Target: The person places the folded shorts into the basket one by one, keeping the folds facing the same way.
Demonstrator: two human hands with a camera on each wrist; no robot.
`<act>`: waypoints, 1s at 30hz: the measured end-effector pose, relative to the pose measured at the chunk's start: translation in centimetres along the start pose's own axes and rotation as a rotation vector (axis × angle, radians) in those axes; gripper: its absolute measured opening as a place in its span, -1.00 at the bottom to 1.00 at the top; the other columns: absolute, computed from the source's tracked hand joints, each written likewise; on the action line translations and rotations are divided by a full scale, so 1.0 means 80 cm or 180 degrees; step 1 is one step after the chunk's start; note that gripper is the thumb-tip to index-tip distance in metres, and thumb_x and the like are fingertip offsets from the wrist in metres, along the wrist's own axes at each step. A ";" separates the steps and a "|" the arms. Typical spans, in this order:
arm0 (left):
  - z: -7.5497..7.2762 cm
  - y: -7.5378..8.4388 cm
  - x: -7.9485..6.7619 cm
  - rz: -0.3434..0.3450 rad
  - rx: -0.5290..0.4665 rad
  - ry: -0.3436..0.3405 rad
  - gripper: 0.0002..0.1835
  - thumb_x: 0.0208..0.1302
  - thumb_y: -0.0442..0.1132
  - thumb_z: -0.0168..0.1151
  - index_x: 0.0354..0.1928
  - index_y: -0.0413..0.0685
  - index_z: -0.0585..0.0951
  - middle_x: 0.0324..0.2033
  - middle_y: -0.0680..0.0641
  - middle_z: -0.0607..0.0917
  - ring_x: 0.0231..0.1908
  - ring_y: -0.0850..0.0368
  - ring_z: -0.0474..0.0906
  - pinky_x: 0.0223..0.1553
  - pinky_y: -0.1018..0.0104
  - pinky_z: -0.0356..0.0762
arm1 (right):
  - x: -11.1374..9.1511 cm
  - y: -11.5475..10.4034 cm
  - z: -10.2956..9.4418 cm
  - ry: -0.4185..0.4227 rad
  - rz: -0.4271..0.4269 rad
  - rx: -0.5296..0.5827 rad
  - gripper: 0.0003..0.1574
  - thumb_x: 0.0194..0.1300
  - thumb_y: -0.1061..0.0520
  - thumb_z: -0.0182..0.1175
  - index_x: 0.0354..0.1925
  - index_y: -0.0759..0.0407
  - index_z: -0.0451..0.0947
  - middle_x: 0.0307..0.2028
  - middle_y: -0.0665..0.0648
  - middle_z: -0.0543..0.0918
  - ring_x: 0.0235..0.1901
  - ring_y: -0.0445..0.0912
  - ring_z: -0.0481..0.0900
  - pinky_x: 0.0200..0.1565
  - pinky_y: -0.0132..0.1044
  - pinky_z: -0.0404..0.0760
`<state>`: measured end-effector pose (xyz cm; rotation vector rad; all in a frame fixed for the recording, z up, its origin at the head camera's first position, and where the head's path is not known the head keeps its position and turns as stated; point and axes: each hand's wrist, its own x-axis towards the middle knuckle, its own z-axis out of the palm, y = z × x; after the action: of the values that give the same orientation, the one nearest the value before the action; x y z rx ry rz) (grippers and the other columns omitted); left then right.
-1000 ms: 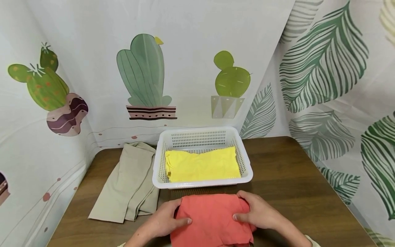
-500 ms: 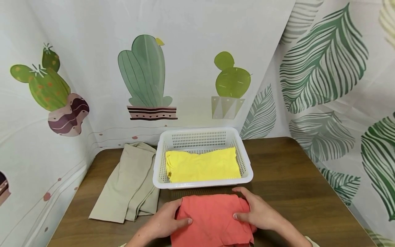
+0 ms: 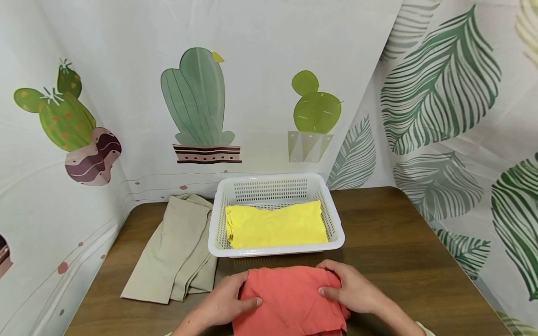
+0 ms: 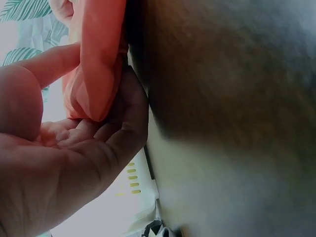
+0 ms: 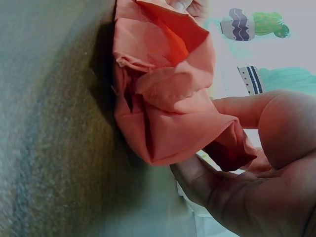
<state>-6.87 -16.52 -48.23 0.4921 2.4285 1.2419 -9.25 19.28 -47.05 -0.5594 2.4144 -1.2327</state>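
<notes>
A folded red cloth (image 3: 290, 298) lies at the table's near side, in front of the basket, its lower part cut off by the head view's bottom edge. My left hand (image 3: 222, 301) grips its left end, thumb on top and fingers curled under, as the left wrist view shows. At the opposite end my right hand (image 3: 350, 289) holds the cloth, thumb on top and fingers around the far right corner. In the right wrist view the red cloth (image 5: 168, 94) shows several loose layers and open folds at its near side. Both hands stay close over the table.
Behind the cloth stands a white perforated basket (image 3: 214, 228) with a folded yellow cloth (image 3: 277, 226) inside. Left of it lies a folded beige-grey cloth (image 3: 176, 256) on the brown wooden table (image 3: 391, 238). A printed curtain (image 3: 265, 93) hangs behind the table.
My right fingers lifted a little off the red cloth's far corner, then came back down on it. The cloth's far edge has shifted slightly toward me. The left hand has hardly moved.
</notes>
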 end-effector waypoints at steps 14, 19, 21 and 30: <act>-0.001 0.004 -0.002 0.0001 -0.0061 -0.0062 -0.52 0.34 0.04 0.49 0.25 0.16 0.64 -0.03 0.18 0.75 -0.09 0.34 0.64 -0.06 0.34 0.60 | -0.003 -0.003 -0.004 -0.0084 -0.0017 0.0177 -0.70 0.39 0.07 0.45 0.04 -0.09 0.64 -0.17 -0.07 0.70 -0.21 -0.18 0.63 -0.17 -0.32 0.63; -0.001 0.005 -0.004 0.0001 -0.0094 -0.0074 -0.51 0.35 0.04 0.49 0.26 0.16 0.63 -0.01 0.18 0.75 -0.07 0.34 0.65 -0.06 0.34 0.61 | -0.004 -0.005 -0.006 -0.0123 -0.0026 0.0159 -0.72 0.40 0.06 0.44 0.04 -0.12 0.64 -0.17 -0.08 0.71 -0.21 -0.16 0.64 -0.16 -0.31 0.65; -0.002 0.007 -0.005 0.0014 -0.0092 -0.0076 -0.51 0.35 0.04 0.49 0.27 0.16 0.63 0.01 0.18 0.75 -0.06 0.34 0.65 -0.06 0.34 0.61 | -0.005 -0.006 -0.006 -0.0151 -0.0031 0.0183 -0.73 0.40 0.05 0.43 0.04 -0.11 0.65 -0.17 -0.08 0.71 -0.21 -0.16 0.65 -0.17 -0.30 0.65; -0.003 0.013 -0.010 0.0049 -0.0149 -0.0079 -0.59 0.35 0.03 0.49 0.19 0.23 0.66 -0.04 0.22 0.75 -0.06 0.33 0.64 -0.07 0.34 0.61 | -0.010 -0.012 -0.010 -0.0252 -0.0076 0.0241 -0.75 0.42 0.05 0.41 0.04 -0.11 0.66 -0.17 -0.06 0.73 -0.22 -0.16 0.66 -0.17 -0.31 0.67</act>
<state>-6.12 -16.47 -47.08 0.5109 2.3737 1.2883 -8.81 19.68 -45.70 -0.6047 2.2922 -1.2814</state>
